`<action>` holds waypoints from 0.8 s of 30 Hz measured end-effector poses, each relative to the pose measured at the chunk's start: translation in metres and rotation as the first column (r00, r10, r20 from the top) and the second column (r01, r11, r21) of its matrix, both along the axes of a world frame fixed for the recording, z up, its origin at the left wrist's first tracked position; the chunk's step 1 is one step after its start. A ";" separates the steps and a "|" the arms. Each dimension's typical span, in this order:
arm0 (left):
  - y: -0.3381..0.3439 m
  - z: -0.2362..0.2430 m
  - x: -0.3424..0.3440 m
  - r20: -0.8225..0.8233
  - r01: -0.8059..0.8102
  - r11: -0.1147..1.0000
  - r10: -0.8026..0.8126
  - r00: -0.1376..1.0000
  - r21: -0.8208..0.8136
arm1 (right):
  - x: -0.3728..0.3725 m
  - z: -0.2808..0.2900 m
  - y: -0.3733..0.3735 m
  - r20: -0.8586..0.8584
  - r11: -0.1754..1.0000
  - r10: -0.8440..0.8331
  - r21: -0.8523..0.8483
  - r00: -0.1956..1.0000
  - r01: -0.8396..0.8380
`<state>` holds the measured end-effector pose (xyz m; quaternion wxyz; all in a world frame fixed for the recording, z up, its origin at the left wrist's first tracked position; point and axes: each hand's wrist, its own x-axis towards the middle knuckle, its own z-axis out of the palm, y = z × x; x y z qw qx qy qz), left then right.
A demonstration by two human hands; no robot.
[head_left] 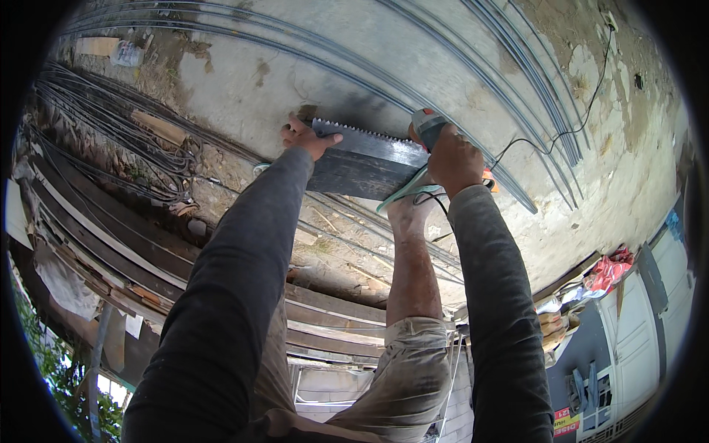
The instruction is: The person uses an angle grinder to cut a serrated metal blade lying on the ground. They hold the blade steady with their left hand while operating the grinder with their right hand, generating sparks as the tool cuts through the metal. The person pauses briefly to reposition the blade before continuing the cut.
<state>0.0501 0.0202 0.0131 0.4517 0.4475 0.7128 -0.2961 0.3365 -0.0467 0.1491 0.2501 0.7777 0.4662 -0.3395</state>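
A long dark metal plate (362, 168) with a row of teeth along its far edge lies across the middle. My left hand (304, 139) grips its left end, thumb over the face and fingers spread past the edge. At the right end, my right hand (456, 161) is closed round a corded angle grinder (428, 122), dark with a grey and orange head. The grinder's head is by the end of the toothed edge; its disc is hidden, so I cannot tell if it touches. My foot (408, 209), in a green sandal (395, 196), is against the plate's near edge.
Long steel bars (509, 81) run over the concrete floor (325, 77). A black cord (576, 131) trails right. Bundled dark rods (111, 111) lie left, with stacked timber boards (111, 214) nearer. A red plastic bag (609, 269) lies among clutter at right.
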 end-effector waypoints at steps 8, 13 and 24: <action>-0.001 -0.001 0.001 -0.015 -0.002 1.000 0.002 1.000 0.010 | 0.021 -0.012 -0.022 -0.409 0.666 -0.721 -0.187 0.559 0.722; -0.001 0.003 0.000 0.008 -0.025 0.999 0.025 1.000 0.029 | 0.002 0.005 -0.040 -0.438 0.109 -0.893 -0.434 -0.104 0.894; -0.006 -0.009 -0.002 -0.026 0.008 0.998 -0.006 1.000 0.065 | 0.001 0.007 -0.050 -0.464 0.050 -0.866 -0.455 -0.189 0.889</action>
